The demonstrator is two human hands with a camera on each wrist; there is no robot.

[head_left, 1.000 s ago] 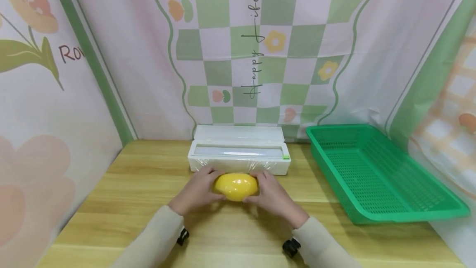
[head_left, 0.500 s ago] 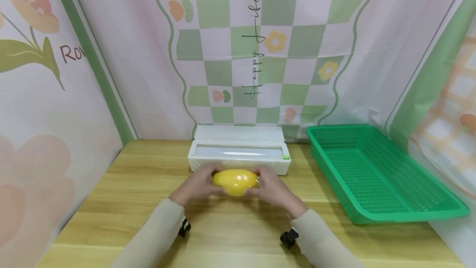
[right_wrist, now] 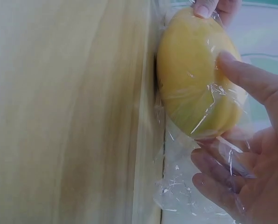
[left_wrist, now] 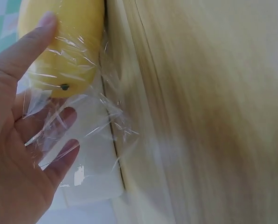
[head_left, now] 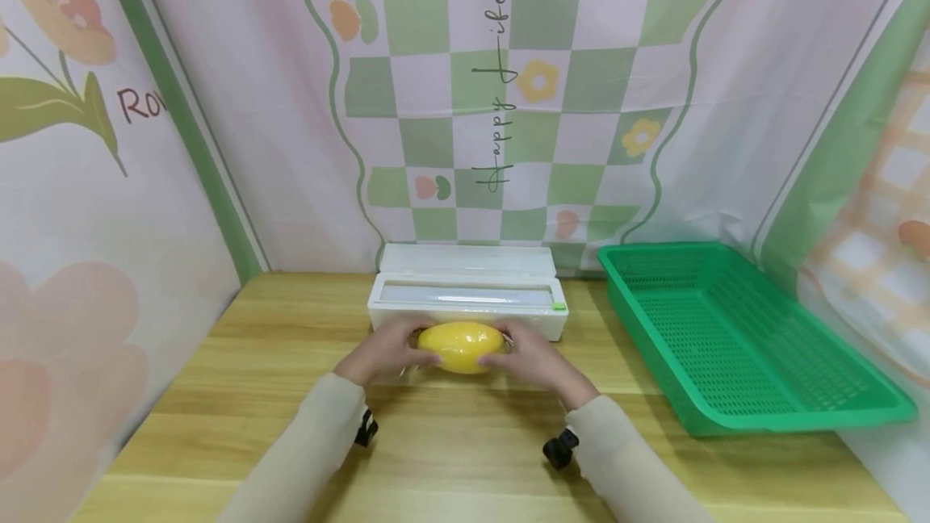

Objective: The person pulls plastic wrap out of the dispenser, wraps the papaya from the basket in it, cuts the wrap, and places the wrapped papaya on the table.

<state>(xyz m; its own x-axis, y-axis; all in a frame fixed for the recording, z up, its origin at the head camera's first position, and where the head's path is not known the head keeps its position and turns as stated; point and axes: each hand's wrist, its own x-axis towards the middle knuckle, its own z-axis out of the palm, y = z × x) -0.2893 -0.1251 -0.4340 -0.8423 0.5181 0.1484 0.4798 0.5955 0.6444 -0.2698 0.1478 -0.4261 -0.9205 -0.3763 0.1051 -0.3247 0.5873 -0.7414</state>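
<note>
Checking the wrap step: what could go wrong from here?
1. The film hangs loose and crumpled under the mango; it may bunch and cling to itself.
2. Left hand and right hand hold only the mango's ends, so it could slip.
3. The dispenser sits right behind and may get pulled.

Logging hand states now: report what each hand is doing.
Left hand: holds the film-wrapped mango by one end.
Right hand: holds its other end.

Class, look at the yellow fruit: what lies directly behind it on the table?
Behind the yellow fruit stands a white film dispenser box; the fruit and both hands hide the middle of its lower front.
</note>
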